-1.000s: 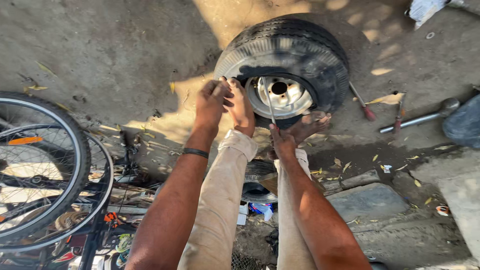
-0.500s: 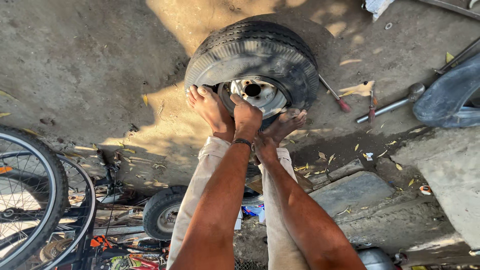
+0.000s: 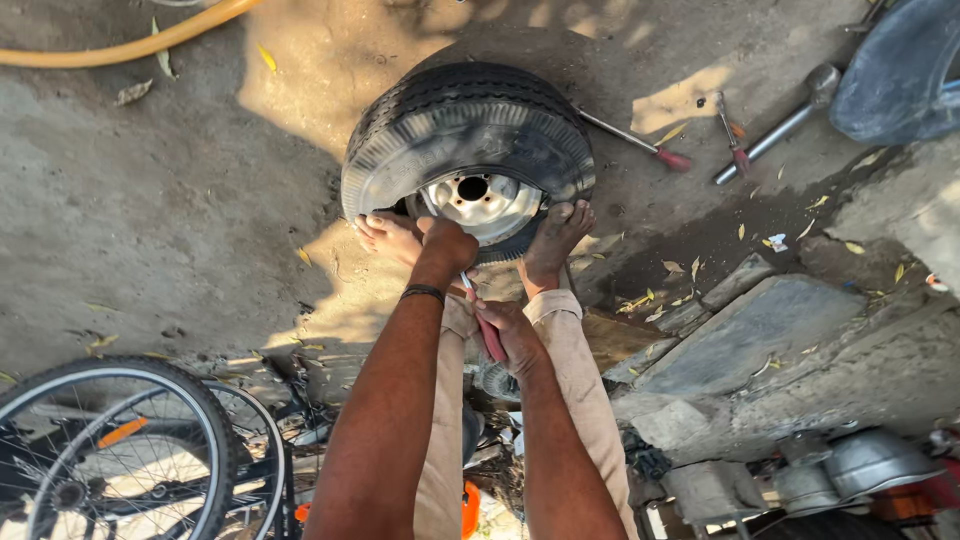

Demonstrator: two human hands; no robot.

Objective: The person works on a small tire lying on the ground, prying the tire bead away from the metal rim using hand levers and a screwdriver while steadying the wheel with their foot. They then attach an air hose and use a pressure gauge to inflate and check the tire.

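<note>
A small black tyre (image 3: 468, 120) on a silver rim (image 3: 480, 203) lies flat on the dirt. Both of my bare feet press on its near edge, left foot (image 3: 388, 236) and right foot (image 3: 556, 236). My left hand (image 3: 449, 241) is closed in a fist at the tyre's near bead, around the metal shaft of a lever. My right hand (image 3: 512, 330) grips the red handle of that lever (image 3: 487, 328), closer to my knees. The lever's tip is hidden under my left hand.
A yellow hose (image 3: 130, 40) runs along the top left. Two red-handled tools (image 3: 640, 140) and a metal bar (image 3: 778, 122) lie right of the tyre. Bicycle wheels (image 3: 120, 450) stand at bottom left. A stone slab (image 3: 750, 330) and a dark tyre (image 3: 900, 70) are on the right.
Both hands drew back from the rim toward my knees, right hand farthest, now holding the red-handled lever. My feet now rest on the tyre's near edge. The view shifted right.
</note>
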